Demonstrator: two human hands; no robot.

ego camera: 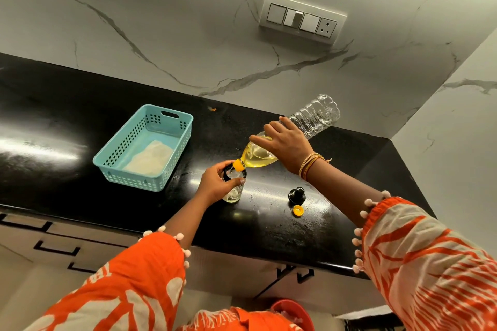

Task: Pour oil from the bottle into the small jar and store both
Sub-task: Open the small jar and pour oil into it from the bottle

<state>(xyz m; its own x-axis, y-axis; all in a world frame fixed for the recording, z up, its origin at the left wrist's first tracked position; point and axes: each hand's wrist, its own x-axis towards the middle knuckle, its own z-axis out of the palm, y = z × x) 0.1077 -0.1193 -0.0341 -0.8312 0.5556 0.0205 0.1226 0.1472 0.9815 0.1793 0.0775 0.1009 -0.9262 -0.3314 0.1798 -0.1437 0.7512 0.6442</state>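
My right hand [287, 146] gripping the tilted oil bottle [309, 121], neck over the small jar [234, 185], my left hand [215, 183] clasping the jar on the black surface [80, 115].

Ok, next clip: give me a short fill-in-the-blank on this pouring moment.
1. The right hand tilts the ____ over the jar.
2. The left hand steadies the ____.
3. The basket is colored ____.
4. The yellow cap lies beside a ____ lid.

Missing: bottle; jar; blue; black
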